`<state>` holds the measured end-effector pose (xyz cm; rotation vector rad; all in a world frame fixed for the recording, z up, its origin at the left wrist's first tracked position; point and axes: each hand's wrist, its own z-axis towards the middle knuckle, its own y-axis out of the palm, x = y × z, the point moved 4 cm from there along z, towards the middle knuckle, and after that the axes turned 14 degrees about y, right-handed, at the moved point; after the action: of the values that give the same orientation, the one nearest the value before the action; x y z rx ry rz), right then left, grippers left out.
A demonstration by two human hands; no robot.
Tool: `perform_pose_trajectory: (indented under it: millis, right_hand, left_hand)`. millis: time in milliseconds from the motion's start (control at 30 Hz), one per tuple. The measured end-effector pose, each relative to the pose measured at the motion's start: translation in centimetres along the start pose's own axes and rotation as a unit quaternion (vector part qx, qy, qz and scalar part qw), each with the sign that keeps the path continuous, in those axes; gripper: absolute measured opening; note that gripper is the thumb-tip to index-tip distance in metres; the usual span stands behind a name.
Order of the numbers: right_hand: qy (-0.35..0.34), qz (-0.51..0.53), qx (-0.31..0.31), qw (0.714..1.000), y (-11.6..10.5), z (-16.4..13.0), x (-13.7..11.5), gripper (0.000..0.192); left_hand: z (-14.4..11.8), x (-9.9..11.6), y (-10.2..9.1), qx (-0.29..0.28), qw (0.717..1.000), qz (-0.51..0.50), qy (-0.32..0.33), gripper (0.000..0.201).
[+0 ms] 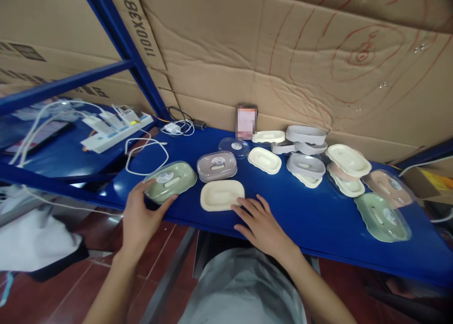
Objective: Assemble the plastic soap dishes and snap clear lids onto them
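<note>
My left hand (143, 215) has its thumb and fingers around the near left end of a green soap dish (173, 184) with a clear cover and a round label. The dish is at the table's front left. My right hand (258, 222) is spread, palm down, its fingertips at the right edge of a cream oval tray (222, 195). Just behind that tray sits a grey-mauve covered soap dish (217, 166). A loose clear cover (233, 148) lies farther back, and another cream tray (264, 160) is to its right.
Grey rings (305, 135), stacked cream trays (348, 159), a pink covered dish (387, 188) and a second green dish (384, 217) stand on the right of the blue table (283, 210). A phone (247, 121) leans against the cardboard. A power strip (116, 134) and cables lie left.
</note>
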<state>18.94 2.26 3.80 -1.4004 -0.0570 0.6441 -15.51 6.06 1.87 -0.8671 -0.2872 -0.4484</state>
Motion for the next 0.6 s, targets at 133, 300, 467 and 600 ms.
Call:
perform_pose_trajectory:
  millis: [133, 300, 467, 600]
  right_hand:
    - [0.037, -0.011, 0.039, 0.999, -2.1, -2.0, 3.4, 0.038]
    - [0.141, -0.081, 0.122, 0.979, -6.9, -3.4, 12.2, 0.042]
    - [0.223, -0.172, 0.192, 0.940, -9.8, -2.5, 19.7, 0.050]
    - [0.188, -0.181, 0.218, 0.940, -9.6, -2.5, 18.6, 0.035]
  left_hand:
    - [0.8, 0.6, 1.6, -0.035, 0.997, -0.033, 0.060, 0.080]
    - [0.8, 5.8, 1.0, 0.025, 0.990, -0.008, 0.137, 0.075]
    - [-0.2, 13.5, 4.1, -0.095, 0.952, -0.066, 0.282, 0.046]
    - [-1.3, 17.6, 7.9, -0.207, 0.907, -0.098, 0.353, 0.028]
